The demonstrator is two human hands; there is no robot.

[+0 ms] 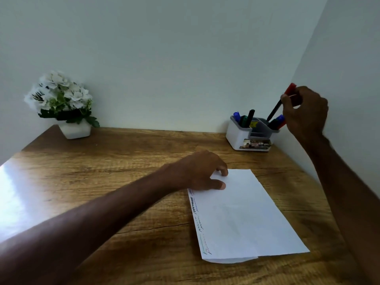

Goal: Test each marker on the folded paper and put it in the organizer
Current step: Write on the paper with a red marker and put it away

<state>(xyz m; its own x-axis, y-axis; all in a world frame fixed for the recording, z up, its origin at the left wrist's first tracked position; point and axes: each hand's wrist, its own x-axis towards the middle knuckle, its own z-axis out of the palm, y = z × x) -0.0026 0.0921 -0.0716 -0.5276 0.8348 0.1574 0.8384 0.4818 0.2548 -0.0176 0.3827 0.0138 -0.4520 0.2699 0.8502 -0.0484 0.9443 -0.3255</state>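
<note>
My right hand (306, 112) is raised at the far right, gripping a red-capped marker (277, 105) with a black barrel. The marker's lower end dips into the right compartment of the white and grey organizer (236, 136). Several other markers, blue, green, black and red, stand in the organizer's left and right compartments. The folded white paper (246, 219) lies on the desk in front of me, with coloured scribble lines along its left edge. My left hand (201, 171) rests on the paper's top-left corner, fingers pressing it down.
The wooden desk (123, 182) sits in a corner, with walls behind and to the right. A white pot of white flowers (61, 103) stands at the back left. Glare covers the desk's left edge.
</note>
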